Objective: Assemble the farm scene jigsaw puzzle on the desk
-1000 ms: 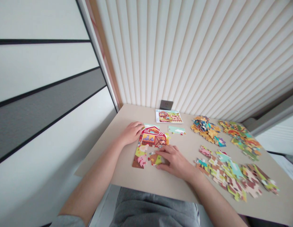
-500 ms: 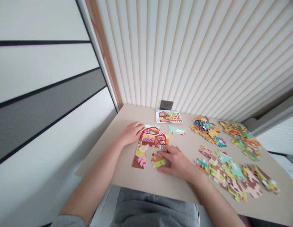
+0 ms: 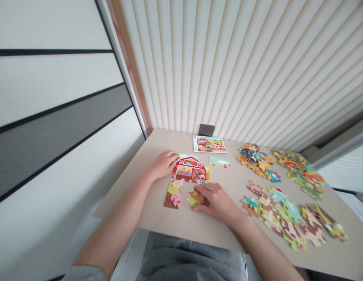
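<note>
Smooth beige tabletop (image 3: 140,210) | left hand (image 3: 164,164): unclenched, fingers touching upper-left edge of partly joined red-barn jigsaw (image 3: 187,173) | right hand (image 3: 215,199): thumb and fingers clamped on brown-and-green knobbed piece (image 3: 194,199), in red-barn jigsaw's lower-right gap | loose multicoloured pieces (image 3: 292,210): right of red-barn jigsaw

A grey sleeve (image 3: 84,272) ends at the left forearm (image 3: 119,218), which is bare like the right forearm (image 3: 265,248), left hand (image 3: 165,164) and right hand (image 3: 215,201), and creased grey clothing (image 3: 193,259) has a whitish strip (image 3: 245,260) at its right edge.
</note>
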Demonstrator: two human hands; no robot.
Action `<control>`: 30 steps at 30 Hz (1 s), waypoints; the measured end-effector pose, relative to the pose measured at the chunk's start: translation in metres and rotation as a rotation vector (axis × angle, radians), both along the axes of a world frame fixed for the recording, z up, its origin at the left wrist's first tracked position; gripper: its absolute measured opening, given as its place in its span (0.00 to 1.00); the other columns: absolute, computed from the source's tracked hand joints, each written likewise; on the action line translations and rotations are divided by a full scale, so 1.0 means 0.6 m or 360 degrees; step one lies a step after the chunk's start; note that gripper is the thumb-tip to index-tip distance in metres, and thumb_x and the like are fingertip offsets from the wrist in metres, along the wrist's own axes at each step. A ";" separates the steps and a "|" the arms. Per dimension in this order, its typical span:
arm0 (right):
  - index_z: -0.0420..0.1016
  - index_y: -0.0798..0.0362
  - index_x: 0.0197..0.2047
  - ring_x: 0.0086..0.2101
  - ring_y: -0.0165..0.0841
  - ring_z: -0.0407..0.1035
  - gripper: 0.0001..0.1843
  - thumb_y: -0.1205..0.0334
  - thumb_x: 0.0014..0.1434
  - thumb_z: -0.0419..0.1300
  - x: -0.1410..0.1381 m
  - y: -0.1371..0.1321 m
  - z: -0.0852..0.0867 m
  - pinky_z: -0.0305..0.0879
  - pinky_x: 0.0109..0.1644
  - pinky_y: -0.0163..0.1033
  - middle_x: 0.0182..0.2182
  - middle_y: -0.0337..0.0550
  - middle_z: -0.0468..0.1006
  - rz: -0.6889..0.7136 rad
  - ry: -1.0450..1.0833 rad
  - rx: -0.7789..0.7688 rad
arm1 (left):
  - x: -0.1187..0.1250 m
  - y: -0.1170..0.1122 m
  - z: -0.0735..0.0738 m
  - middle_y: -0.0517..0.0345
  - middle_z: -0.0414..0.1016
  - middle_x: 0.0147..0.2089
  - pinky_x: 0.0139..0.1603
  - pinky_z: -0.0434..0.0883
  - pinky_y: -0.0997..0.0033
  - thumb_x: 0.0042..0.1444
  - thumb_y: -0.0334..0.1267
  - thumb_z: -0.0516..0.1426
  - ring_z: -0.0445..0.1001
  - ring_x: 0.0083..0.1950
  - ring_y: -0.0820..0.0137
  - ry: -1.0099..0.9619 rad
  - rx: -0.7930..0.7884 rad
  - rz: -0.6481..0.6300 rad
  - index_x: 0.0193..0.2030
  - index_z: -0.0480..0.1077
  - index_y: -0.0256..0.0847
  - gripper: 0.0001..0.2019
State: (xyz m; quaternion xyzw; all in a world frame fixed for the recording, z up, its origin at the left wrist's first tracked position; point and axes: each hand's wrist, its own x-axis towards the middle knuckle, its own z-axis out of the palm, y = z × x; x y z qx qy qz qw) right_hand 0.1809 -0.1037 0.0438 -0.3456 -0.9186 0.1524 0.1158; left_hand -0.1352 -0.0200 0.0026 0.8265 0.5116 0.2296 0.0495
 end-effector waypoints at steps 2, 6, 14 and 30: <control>0.72 0.49 0.65 0.50 0.47 0.74 0.40 0.35 0.57 0.68 0.005 0.000 0.007 0.67 0.56 0.49 0.49 0.52 0.79 0.0030 -0.0003 -0.0060 | 0.000 0.000 0.001 0.50 0.72 0.64 0.69 0.67 0.52 0.70 0.37 0.50 0.69 0.65 0.59 0.0006 0.0003 0.0004 0.64 0.71 0.47 0.19; 0.72 0.47 0.63 0.52 0.45 0.73 0.36 0.41 0.57 0.72 0.011 -0.001 0.019 0.67 0.57 0.48 0.52 0.50 0.78 0.0014 0.0016 -0.0164 | 0.000 -0.002 0.003 0.49 0.72 0.63 0.69 0.67 0.53 0.70 0.36 0.49 0.69 0.64 0.58 0.0020 0.0003 -0.0010 0.64 0.71 0.45 0.19; 0.71 0.51 0.60 0.55 0.50 0.71 0.35 0.45 0.55 0.74 -0.031 0.003 -0.005 0.67 0.59 0.54 0.56 0.55 0.75 -0.0196 0.0176 0.0068 | 0.001 -0.001 0.003 0.50 0.72 0.63 0.69 0.67 0.52 0.70 0.37 0.50 0.69 0.65 0.59 0.0027 0.0007 -0.0011 0.64 0.71 0.47 0.19; 0.76 0.43 0.61 0.51 0.45 0.71 0.25 0.48 0.63 0.68 -0.056 0.005 -0.008 0.70 0.54 0.50 0.51 0.50 0.74 -0.0149 0.0115 0.0233 | 0.003 -0.001 0.003 0.49 0.72 0.63 0.68 0.66 0.54 0.69 0.34 0.51 0.69 0.64 0.59 0.0015 0.0020 0.0002 0.63 0.72 0.45 0.18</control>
